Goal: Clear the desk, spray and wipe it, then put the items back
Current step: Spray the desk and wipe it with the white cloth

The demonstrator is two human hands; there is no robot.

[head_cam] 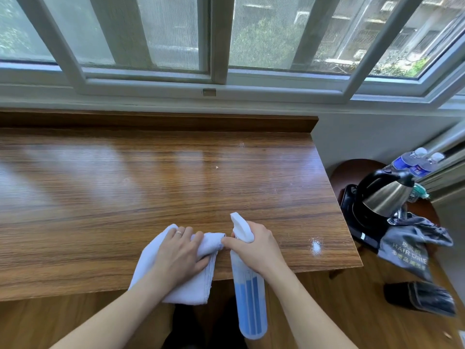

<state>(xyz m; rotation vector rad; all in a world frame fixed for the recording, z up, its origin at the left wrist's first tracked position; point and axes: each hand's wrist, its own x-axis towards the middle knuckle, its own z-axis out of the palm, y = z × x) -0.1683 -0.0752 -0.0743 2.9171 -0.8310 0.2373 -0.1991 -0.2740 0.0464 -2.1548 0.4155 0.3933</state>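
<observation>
White-framed sliding windows (219,41), daylight, pale wall (364,137), wooden floor (352,298), round side table (352,170)

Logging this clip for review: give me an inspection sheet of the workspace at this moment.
Surface: wooden desk bare of items; crumb and wet spray patch near the right edge.
Job's things: white cloth over the front edge; spray bottle with blue liquid.
Clutter: kettle, two water bottles, grey hair-dryer bag on side table.
Grippers: left hand flat on cloth; right hand gripping the bottle's neck.
Cables: nothing seen.
Surroundings: window behind.
</observation>
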